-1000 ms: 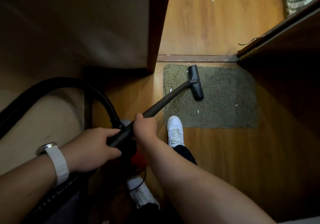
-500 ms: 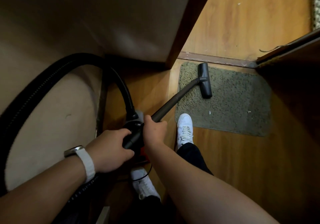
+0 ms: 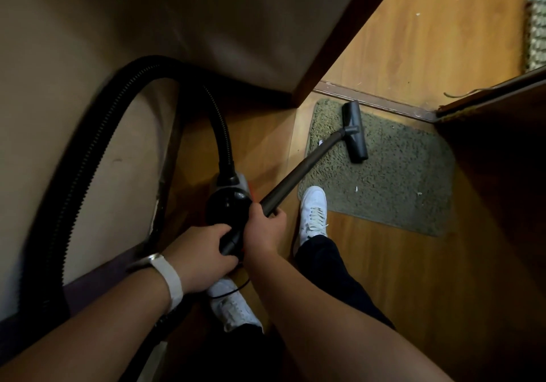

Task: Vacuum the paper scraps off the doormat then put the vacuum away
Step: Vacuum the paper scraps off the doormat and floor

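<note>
The left grip [image 3: 201, 260] and right grip [image 3: 263, 231] both squeeze one vacuum wand [image 3: 298, 174], its one head [image 3: 355, 133] on the far left of one doormat [image 3: 407, 169] with three paper scraps [image 3: 356, 189].

Black ribbed hose [image 3: 88, 157], dark grey wand [image 3: 298, 174] and floor head [image 3: 354, 132], olive speckled doormat [image 3: 399, 174] (white scraps [image 3: 356, 189] dotted on it), white shoes [image 3: 313, 213], white watch strap [image 3: 171, 282], orange-brown wood floor [image 3: 413, 293].
</note>
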Demonstrator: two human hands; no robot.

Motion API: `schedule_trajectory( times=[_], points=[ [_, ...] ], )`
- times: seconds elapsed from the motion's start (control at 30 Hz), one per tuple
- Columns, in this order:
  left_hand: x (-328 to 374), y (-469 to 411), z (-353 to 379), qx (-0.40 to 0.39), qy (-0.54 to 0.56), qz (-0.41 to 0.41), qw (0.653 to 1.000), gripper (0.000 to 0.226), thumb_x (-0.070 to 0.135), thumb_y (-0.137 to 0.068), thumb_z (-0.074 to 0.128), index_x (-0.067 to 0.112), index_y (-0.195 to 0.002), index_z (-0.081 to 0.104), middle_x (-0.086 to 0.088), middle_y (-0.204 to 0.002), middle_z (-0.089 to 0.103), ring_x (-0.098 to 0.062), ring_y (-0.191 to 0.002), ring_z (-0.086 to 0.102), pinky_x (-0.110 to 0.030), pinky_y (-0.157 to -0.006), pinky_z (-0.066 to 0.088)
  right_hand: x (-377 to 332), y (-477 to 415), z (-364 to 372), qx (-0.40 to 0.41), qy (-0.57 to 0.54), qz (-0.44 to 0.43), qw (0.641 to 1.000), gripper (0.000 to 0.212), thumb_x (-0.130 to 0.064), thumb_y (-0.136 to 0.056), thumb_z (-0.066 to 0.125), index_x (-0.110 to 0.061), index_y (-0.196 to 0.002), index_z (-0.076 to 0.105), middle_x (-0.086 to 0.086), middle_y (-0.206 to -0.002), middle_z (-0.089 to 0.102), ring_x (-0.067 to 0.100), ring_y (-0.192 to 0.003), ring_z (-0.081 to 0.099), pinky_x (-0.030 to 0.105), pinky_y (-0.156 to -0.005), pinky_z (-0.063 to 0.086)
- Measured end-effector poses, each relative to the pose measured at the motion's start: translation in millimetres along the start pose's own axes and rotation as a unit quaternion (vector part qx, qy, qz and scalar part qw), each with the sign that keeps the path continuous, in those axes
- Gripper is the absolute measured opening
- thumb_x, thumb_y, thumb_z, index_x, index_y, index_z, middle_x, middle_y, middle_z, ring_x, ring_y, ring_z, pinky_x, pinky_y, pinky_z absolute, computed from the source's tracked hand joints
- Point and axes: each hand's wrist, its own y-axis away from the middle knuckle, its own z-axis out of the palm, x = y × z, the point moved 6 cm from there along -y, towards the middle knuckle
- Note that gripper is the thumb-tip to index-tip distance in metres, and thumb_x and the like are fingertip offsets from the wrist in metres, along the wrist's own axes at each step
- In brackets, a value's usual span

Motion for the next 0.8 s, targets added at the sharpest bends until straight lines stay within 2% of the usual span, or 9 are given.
schedule_trajectory(
  times=[0.07,0.17,0.23,0.3,0.43,0.5,0.6,0.7,0.8],
  points=[
    [-8.8,4.5,9.2,0.01,-0.07,-0.005,0.998,0.034,0.035,-0.083,0.066,0.022,-0.111,0.052,0.002,-0.087,0.064,-0.017,-0.072,0.064,-0.038,-0.068,0.056,5.0,-1.2,-0.9,0.01,0.014,-0.003,1.0,0.026,-0.021,-0.088,0.06,-0.014,-0.113,0.055,0.002,-0.09,0.064,0.014,-0.076,0.063,0.027,-0.059,0.046],
    [-19.4,14.5,21.4,0.021,-0.147,-0.01,0.989,0.032,0.038,-0.085,0.062,0.027,-0.107,0.04,0.004,-0.084,0.054,-0.019,-0.076,0.06,-0.034,-0.063,0.049,10.4,-0.4,-0.2,0.016,0.04,-0.001,0.999,0.026,-0.022,-0.088,0.059,-0.015,-0.113,0.054,0.002,-0.09,0.064,0.012,-0.074,0.062,0.026,-0.056,0.044],
    [-25.7,17.2,25.0,0.024,-0.123,-0.008,0.992,0.026,0.034,-0.087,0.06,0.027,-0.101,0.04,0.005,-0.079,0.051,-0.019,-0.073,0.059,-0.032,-0.06,0.045,13.6,1.3,0.5,0.015,0.057,-0.002,0.998,0.026,-0.021,-0.089,0.059,-0.015,-0.114,0.053,0.001,-0.088,0.062,0.011,-0.071,0.06,0.025,-0.055,0.043],
    [-30.5,17.5,25.5,0.013,-0.073,-0.007,0.997,0.023,0.032,-0.086,0.062,0.026,-0.1,0.044,0.004,-0.081,0.056,-0.019,-0.074,0.06,-0.032,-0.062,0.047,14.6,1.3,1.2,0.011,0.076,-0.006,0.997,0.025,-0.021,-0.09,0.059,-0.014,-0.113,0.052,0.001,-0.086,0.06,0.012,-0.071,0.059,0.028,-0.059,0.046],
    [-38.4,26.0,21.4,0.016,-0.043,-0.016,0.999,0.037,0.033,-0.084,0.066,0.017,-0.115,0.052,-0.001,-0.095,0.066,-0.018,-0.081,0.064,-0.037,-0.075,0.054,18.7,6.0,5.1,-0.003,0.095,-0.005,0.995,0.023,-0.022,-0.091,0.058,-0.012,-0.11,0.051,0.0,-0.086,0.059,0.012,-0.073,0.059,0.029,-0.064,0.047],
    [-45.7,35.2,20.1,0.025,-0.035,-0.019,0.999,0.035,0.029,-0.083,0.066,0.016,-0.114,0.055,-0.001,-0.092,0.069,-0.014,-0.078,0.064,-0.033,-0.072,0.051,22.8,14.1,8.7,-0.016,0.095,-0.003,0.995,0.027,-0.023,-0.091,0.058,-0.012,-0.114,0.05,-0.001,-0.088,0.06,0.012,-0.076,0.061,0.028,-0.065,0.048],
    [-55.7,51.0,15.4,0.014,-0.013,-0.022,1.0,0.022,0.027,-0.081,0.067,0.023,-0.102,0.058,0.001,-0.079,0.068,-0.009,-0.068,0.063,-0.03,-0.066,0.051,27.5,29.5,14.2,-0.042,0.088,0.009,0.995,0.031,-0.024,-0.092,0.059,-0.014,-0.119,0.047,-0.002,-0.092,0.06,0.011,-0.079,0.062,0.026,-0.064,0.05],
    [-62.0,67.7,7.9,0.008,0.003,-0.033,0.999,0.019,0.028,-0.081,0.069,0.028,-0.097,0.059,0.003,-0.077,0.069,-0.008,-0.068,0.064,-0.027,-0.064,0.051,29.5,43.7,18.0,-0.059,0.103,0.019,0.993,0.033,-0.026,-0.093,0.058,-0.016,-0.122,0.045,-0.001,-0.095,0.06,0.009,-0.078,0.061,0.021,-0.057,0.043],
    [-61.4,77.4,5.0,0.003,0.014,-0.038,0.999,0.018,0.029,-0.082,0.069,0.029,-0.098,0.059,0.004,-0.078,0.069,-0.007,-0.067,0.064,-0.027,-0.063,0.052,29.2,50.2,18.5,-0.063,0.122,0.015,0.99,0.034,-0.025,-0.094,0.057,-0.014,-0.124,0.044,-0.003,-0.093,0.058,0.004,-0.074,0.056,0.019,-0.056,0.04]
  ],
)
